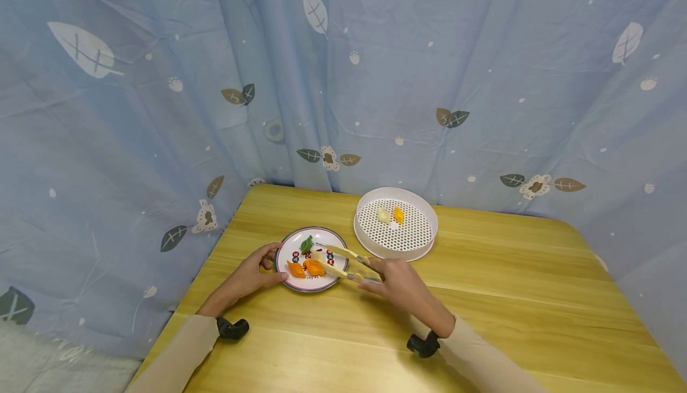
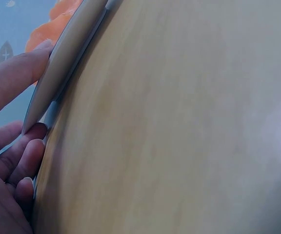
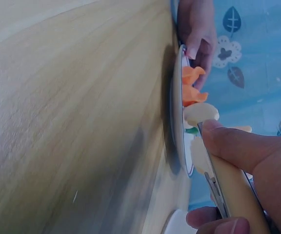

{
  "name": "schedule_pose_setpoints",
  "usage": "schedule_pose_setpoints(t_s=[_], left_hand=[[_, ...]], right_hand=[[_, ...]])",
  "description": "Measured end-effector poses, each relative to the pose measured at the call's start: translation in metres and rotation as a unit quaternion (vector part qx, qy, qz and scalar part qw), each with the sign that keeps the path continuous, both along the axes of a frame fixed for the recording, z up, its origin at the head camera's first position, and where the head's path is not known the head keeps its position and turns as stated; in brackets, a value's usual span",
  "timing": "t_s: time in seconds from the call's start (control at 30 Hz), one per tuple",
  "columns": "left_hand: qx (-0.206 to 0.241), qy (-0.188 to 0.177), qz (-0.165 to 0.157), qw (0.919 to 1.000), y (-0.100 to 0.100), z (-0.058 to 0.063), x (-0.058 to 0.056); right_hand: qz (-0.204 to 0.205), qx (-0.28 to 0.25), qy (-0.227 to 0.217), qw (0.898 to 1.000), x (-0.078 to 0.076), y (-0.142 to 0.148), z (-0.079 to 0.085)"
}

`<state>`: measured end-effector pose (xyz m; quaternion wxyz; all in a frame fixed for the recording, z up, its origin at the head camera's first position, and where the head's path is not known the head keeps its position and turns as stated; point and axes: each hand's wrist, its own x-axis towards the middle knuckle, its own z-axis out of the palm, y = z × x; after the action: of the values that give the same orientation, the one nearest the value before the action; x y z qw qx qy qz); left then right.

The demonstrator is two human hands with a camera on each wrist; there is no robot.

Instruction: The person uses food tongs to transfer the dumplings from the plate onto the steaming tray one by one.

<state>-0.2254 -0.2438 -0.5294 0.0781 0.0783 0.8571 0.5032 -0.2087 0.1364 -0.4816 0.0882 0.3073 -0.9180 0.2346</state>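
Observation:
My left hand (image 1: 248, 277) holds the left rim of a patterned white plate (image 1: 288, 250), thumb on top and fingers at the underside in the left wrist view. On it lie two orange dumpling-shaped pieces (image 1: 296, 269), a green piece (image 1: 306, 245) and a pale piece (image 1: 318, 256). My right hand (image 1: 405, 285) grips cream-tipped tongs (image 1: 351, 255) from the right. The tongs' arms are spread, their tips over the plate around the pale piece; whether they touch it I cannot tell.
Behind and right of the plate stands a round white perforated tray (image 1: 397, 243), holding a pale piece (image 1: 383, 215) and a yellow-orange piece (image 1: 399, 214). The wooden table (image 1: 515, 297) meets a blue patterned curtain (image 1: 386, 95) at its back and left.

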Motion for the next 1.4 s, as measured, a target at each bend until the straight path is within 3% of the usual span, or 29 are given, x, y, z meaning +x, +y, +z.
schedule_pose_setpoints(t_s=[0.43, 0.63, 1.0, 1.23, 1.4], left_hand=[[-0.005, -0.004, 0.005, 1.0000, 0.000, 0.001, 0.000], [-0.001, -0.002, -0.003, 1.0000, 0.000, 0.001, 0.000], [-0.004, -0.001, 0.000, 1.0000, 0.000, -0.001, -0.001], [-0.003, -0.007, 0.003, 1.0000, 0.000, -0.001, -0.001], [0.001, 0.005, -0.008, 1.0000, -0.001, -0.001, -0.002]], right_hand=[[-0.009, 0.030, 0.007, 0.999, 0.002, -0.008, -0.005], [-0.005, 0.020, 0.005, 1.000, 0.002, -0.006, -0.006], [-0.015, -0.021, 0.025, 0.999, -0.001, 0.010, 0.008], [-0.040, -0.022, 0.059, 0.997, -0.006, 0.028, 0.015], [-0.076, -0.030, 0.029, 0.996, -0.009, 0.043, 0.020]])
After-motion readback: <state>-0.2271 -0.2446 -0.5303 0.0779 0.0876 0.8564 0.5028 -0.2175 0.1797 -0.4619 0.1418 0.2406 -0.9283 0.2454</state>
